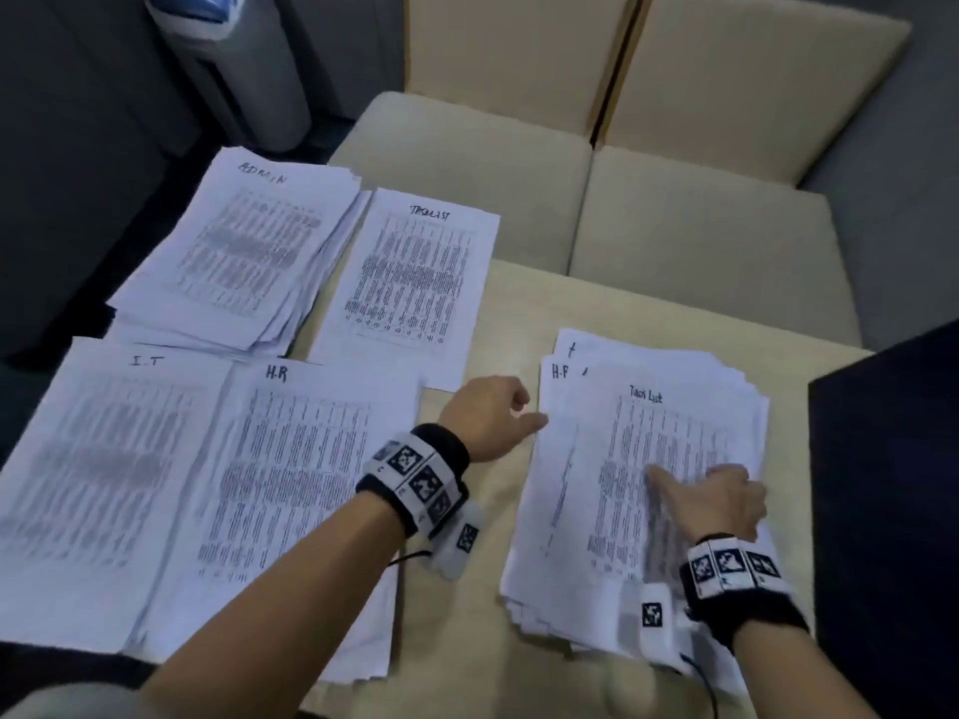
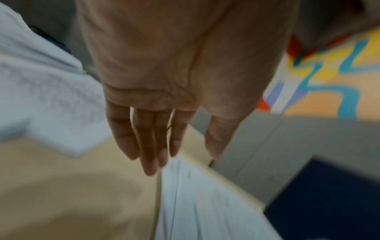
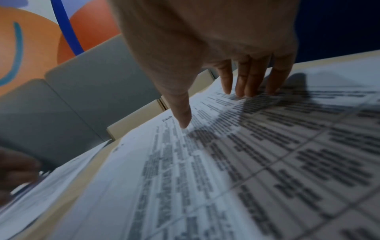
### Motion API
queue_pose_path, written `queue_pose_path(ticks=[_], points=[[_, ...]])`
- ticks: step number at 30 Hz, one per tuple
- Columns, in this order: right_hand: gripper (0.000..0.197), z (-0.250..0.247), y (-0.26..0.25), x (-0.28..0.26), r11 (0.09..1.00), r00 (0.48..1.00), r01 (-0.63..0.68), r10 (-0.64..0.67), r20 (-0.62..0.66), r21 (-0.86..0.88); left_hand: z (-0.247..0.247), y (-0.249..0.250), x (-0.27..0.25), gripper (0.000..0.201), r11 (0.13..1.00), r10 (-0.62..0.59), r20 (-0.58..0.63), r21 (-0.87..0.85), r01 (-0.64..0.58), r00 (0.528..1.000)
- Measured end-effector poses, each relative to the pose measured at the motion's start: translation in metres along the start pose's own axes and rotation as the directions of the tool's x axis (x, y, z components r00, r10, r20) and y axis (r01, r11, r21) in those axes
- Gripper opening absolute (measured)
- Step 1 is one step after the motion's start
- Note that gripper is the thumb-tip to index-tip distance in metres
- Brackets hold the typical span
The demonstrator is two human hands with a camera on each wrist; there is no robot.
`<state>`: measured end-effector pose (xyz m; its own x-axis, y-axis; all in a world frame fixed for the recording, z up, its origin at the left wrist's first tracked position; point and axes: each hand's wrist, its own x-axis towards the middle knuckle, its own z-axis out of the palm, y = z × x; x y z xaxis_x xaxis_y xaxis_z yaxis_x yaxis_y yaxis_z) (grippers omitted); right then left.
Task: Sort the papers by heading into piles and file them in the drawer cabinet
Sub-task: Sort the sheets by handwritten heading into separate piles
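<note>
Four sorted lots lie on the beige table (image 1: 467, 614): an ADMIN pile (image 1: 233, 251), a TASKLIST sheet (image 1: 410, 282), an I.T pile (image 1: 98, 485) and an H.R pile (image 1: 280, 511). At the right sits the mixed stack (image 1: 597, 511), its top sheet (image 3: 226, 162) headed Task List. My right hand (image 1: 721, 500) presses flat on that sheet, thumb and fingers (image 3: 248, 81) spread. My left hand (image 1: 493, 417) is at the stack's left edge, its thumb touching the paper. In the left wrist view the left hand (image 2: 183, 162) has straight fingers (image 2: 150, 146) just above the stack's corner (image 2: 195, 203) and holds nothing.
Beige cushioned seats (image 1: 700, 225) stand behind the table. A dark blue block (image 1: 892, 511) borders the table's right side, close to the mixed stack. A grey bin-like object (image 1: 233, 59) stands on the dark floor at the far left.
</note>
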<state>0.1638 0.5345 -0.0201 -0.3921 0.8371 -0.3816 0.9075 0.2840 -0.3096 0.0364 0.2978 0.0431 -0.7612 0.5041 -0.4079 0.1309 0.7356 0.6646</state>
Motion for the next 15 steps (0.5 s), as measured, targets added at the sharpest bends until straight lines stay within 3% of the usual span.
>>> queue_pose_path(ticks=[3,6,8,9,12,13,15], points=[[0.101,-0.001,0.013,0.007,0.998,0.998,-0.030,0.028,-0.049,-0.050,0.059,0.003,0.011,0.040,0.989,-0.119,-0.007,0.092,0.119,0.993],[0.112,-0.006,0.028,0.018,0.998,0.997,-0.050,0.048,-0.065,-0.038,0.093,0.010,0.013,0.028,0.986,-0.152,-0.208,0.037,0.163,0.966],[0.110,-0.011,0.041,0.027,0.998,0.997,-0.066,0.066,-0.049,-0.002,0.106,0.016,0.013,0.025,0.983,-0.164,-0.273,0.034,0.179,0.948],[0.100,-0.014,0.049,0.033,0.998,0.997,-0.049,0.052,-0.049,0.050,0.111,0.019,0.014,0.028,0.979,-0.176,-0.256,0.053,0.196,0.950],[0.034,-0.020,0.069,0.043,0.952,0.981,0.167,-0.134,-0.138,0.258,0.125,0.026,0.016,0.043,0.953,-0.234,-0.182,0.151,0.262,0.955],[0.022,-0.021,0.073,0.043,0.933,0.971,0.219,-0.178,-0.162,0.287,0.128,0.027,0.016,0.044,0.944,-0.252,-0.173,0.171,0.281,0.952],[0.030,-0.025,0.077,0.044,0.924,0.970,0.232,-0.197,-0.140,0.304,0.134,0.030,0.017,0.039,0.941,-0.276,-0.162,0.154,0.301,0.947]])
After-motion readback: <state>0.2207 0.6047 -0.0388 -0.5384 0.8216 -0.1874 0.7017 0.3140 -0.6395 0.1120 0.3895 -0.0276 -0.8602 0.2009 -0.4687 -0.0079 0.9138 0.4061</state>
